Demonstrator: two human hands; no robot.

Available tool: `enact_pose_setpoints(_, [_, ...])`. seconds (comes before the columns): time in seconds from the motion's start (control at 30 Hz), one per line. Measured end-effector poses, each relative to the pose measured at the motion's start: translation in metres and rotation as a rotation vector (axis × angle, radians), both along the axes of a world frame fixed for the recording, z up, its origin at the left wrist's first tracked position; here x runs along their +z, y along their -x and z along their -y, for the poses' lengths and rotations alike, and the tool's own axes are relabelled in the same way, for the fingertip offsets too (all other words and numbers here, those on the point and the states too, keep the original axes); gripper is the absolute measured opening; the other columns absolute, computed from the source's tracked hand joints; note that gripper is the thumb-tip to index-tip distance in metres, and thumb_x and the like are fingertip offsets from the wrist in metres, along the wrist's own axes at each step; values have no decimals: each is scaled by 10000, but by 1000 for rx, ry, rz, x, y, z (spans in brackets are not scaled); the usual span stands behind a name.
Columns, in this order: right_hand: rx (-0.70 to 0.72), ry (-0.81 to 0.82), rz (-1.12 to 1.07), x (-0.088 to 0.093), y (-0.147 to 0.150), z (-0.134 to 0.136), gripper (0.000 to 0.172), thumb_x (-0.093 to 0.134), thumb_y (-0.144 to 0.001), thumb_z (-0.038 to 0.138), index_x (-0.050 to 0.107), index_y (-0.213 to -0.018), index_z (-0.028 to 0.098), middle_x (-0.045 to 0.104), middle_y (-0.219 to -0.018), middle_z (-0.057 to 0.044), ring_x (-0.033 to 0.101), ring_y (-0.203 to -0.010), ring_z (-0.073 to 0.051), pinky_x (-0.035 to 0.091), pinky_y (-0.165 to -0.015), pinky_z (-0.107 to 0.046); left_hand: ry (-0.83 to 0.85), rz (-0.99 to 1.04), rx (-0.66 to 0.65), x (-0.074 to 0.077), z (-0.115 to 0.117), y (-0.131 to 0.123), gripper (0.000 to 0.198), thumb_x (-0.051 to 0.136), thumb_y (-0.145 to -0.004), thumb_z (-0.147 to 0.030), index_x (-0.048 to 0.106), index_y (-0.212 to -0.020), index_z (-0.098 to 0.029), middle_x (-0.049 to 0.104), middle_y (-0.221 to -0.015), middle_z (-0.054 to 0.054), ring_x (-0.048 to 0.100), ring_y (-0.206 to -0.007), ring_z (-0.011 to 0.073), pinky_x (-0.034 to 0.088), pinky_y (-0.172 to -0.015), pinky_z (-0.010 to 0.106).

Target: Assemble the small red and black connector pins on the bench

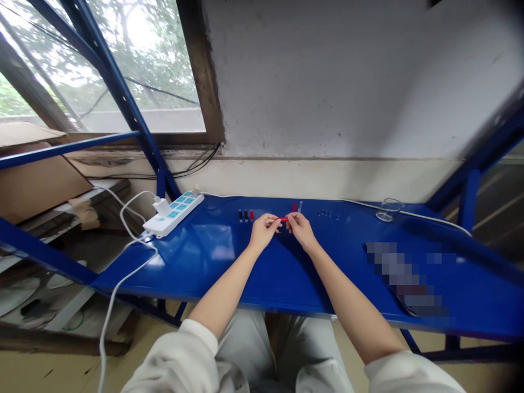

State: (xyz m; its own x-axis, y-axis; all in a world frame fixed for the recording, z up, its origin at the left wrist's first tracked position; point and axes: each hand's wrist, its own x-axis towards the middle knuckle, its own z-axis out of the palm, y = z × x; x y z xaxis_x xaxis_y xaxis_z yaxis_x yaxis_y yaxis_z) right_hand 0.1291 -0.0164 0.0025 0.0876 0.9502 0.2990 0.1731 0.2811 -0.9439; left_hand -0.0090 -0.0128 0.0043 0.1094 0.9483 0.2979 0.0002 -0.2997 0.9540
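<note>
Left hand [264,229] and right hand [302,229] pinch a red tube [284,219] between their fingertips. A power strip [179,212] lies along the left edge of the table [176,278].

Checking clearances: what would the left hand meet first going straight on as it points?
Probably the right hand, just across the red piece from the left hand; exact depth is hard to tell.

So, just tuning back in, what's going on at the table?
A person holds a small red piece in the fingertips of both the left hand and the right hand, over the blue table. Left of the hands are two black pieces and another red one. Small clear parts lie to the right, too tiny to identify.
</note>
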Motion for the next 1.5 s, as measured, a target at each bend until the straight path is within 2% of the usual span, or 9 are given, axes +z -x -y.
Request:
enact_pose_setpoints(0.13, [-41,-107,303,0,-1,5,289,310,-848,406,509,-917,208,533,-577,15,506,-520,-133,376,-556,-259,-184,-202,92,8,3,1,181,570,-735,-340,611,-821,-186,650,-747,48,591,-700,152,449,-678,284])
enact_pose_setpoints(0.3, [-37,-157,413,3,-1,10,320,249,-876,371,480,-1025,205,564,-630,-1,534,-562,-142,378,-581,-254,-436,-610,109,49,-8,12,103,571,-747,-279,650,-791,-228,644,-856,44,521,-879,199,343,-848,356])
enact_pose_setpoints(0.4, [-41,-166,437,5,-1,10,320,252,-878,361,473,-1049,204,575,-648,-8,539,-570,-143,380,-588,-253,-477,-817,210,74,-28,25,75,587,-733,-221,651,-773,-216,618,-921,60,472,-964,236,273,-885,402])
enact_pose_setpoints(0.47, [-39,-155,463,5,-1,10,318,263,-875,357,477,-1052,202,576,-637,-11,544,-578,-150,384,-598,-259,-457,-920,261,81,-41,33,50,598,-717,-205,647,-716,-194,599,-933,81,450,-976,258,253,-879,427])
enact_pose_setpoints(0.53, [-38,-143,482,4,-1,9,314,273,-871,353,486,-1049,205,577,-632,-15,547,-578,-155,388,-598,-264,-420,-1014,270,81,-51,39,54,607,-701,-195,639,-661,-176,586,-930,96,437,-976,270,247,-870,440])
enact_pose_setpoints(0.63, [-43,-142,492,2,-1,8,307,286,-866,345,496,-1045,211,586,-650,-22,550,-574,-158,392,-588,-265,-361,-1113,230,72,-58,44,61,626,-667,-166,627,-607,-171,573,-920,94,424,-978,274,240,-870,455])
enact_pose_setpoints(0.83, [-40,-155,502,2,0,9,302,299,-865,352,500,-1048,220,570,-613,-12,555,-561,-161,395,-579,-260,-281,-1130,203,57,-60,45,94,617,-642,-94,612,-579,-164,558,-901,97,421,-986,287,210,-877,499])
enact_pose_setpoints(1.27, [-34,-156,546,-2,0,7,295,312,-860,336,501,-1049,213,569,-600,-13,546,-540,-161,381,-551,-253,-282,-1137,187,52,-62,49,106,595,-641,-88,605,-565,-161,573,-884,107,435,-980,295,224,-877,524])
enact_pose_setpoints(1.5, [-103,-113,649,6,-1,10,276,328,-851,311,532,-1000,200,596,-642,-19,556,-559,-150,360,-543,-233,-247,-1227,160,57,-57,49,54,594,-667,-117,616,-660,-166,567,-953,96,424,-1016,289,230,-878,527])
